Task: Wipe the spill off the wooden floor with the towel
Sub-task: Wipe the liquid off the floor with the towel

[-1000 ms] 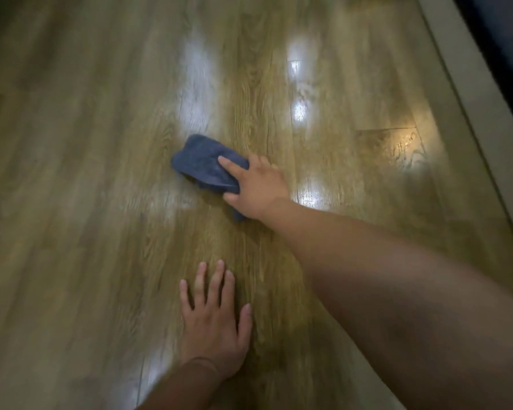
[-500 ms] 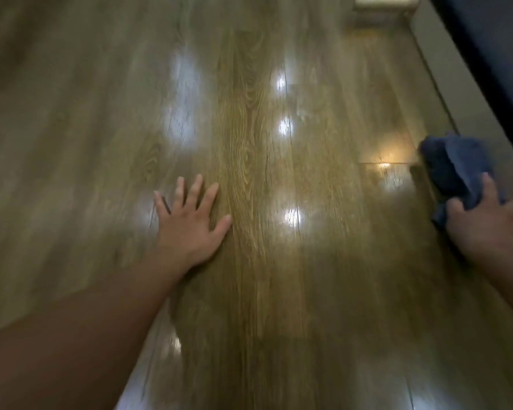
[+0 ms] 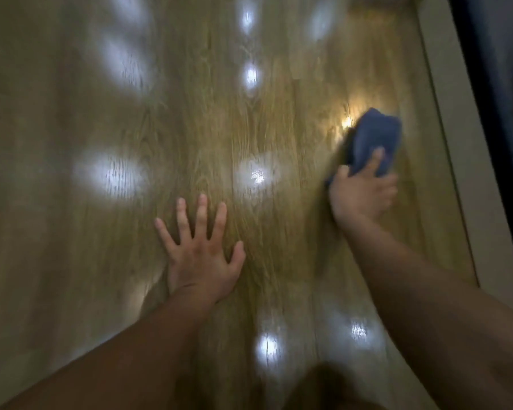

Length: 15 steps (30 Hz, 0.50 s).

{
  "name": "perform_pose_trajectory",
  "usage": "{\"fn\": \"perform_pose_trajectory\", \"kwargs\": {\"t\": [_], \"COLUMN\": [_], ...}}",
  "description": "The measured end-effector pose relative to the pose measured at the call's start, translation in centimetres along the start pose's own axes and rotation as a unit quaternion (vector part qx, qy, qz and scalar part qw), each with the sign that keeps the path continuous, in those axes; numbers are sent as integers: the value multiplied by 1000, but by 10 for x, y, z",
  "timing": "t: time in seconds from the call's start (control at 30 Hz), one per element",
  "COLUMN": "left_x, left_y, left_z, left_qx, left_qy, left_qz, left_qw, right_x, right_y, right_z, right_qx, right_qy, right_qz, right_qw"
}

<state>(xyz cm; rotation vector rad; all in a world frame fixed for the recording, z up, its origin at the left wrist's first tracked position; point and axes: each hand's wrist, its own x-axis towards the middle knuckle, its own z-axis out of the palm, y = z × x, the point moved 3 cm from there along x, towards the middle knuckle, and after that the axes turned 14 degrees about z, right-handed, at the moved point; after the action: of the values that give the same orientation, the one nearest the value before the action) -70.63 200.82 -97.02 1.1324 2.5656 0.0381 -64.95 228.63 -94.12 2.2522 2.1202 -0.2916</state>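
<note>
right hand fingers grip blue towel; left hand fingers splayed on floor

Both of the person's arms are showing bare along their whole visible length, from the lower edge of the view up to the wrists. The left hand and the right hand are showing bare too, and a thin dark crease is crossing the left wrist.
</note>
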Motion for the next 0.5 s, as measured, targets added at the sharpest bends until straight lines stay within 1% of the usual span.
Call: {"fn": "perform_pose_trajectory", "kwargs": {"t": [0.03,0.07,0.1,0.13,0.17,0.2,0.23,0.27,0.3,0.33,0.37,0.4,0.43,0.47,0.5], "left_x": [-1,0,0,0,0,0,0,-1,-1,-1,0,0,0,1,1], "left_y": [0,0,-1,-1,-1,-2,-3,-4,-5,-6,-5,-4,-3,-3,-4], "left_z": [0,0,1,2,3,4,3,3,4,4,4,5,5,7,8], "left_qx": [-2,-3,-7,-12,-13,-9,-6,-8,-13,-21,-30,-35,-32,-26,-22], "left_qy": [-2,2,10,17,19,15,13,17,27,41,51,57,58,58,58], "left_qz": [0,0,-1,-3,-3,-2,2,5,7,8,8,10,14,20,21], "left_qw": [1000,1000,1000,1000,1000,1000,1000,1000,1000,999,998,998,998,998,998], "right_x": [-31,-59,-84,-98,-97,-78,-49,-8,37,78,112,133,144,147,140], "right_y": [-24,-45,-63,-73,-73,-65,-49,-23,4,31,54,65,62,46,20], "right_z": [8,15,20,16,11,6,2,0,-8,-19,-32,-42,-47,-47,-43], "right_qx": [-11,-30,-54,-87,-122,-145,-152,-143,-104,-57,-17,4,7,3,10], "right_qy": [-30,-68,-98,-121,-131,-132,-124,-111,-105,-97,-87,-70,-58,-53,-48], "right_qz": [-79,-173,-286,-409,-516,-571,-560,-496,-396,-270,-150,-56,8,34,32], "right_qw": [996,982,952,900,838,797,805,849,906,956,985,996,998,998,998]}}
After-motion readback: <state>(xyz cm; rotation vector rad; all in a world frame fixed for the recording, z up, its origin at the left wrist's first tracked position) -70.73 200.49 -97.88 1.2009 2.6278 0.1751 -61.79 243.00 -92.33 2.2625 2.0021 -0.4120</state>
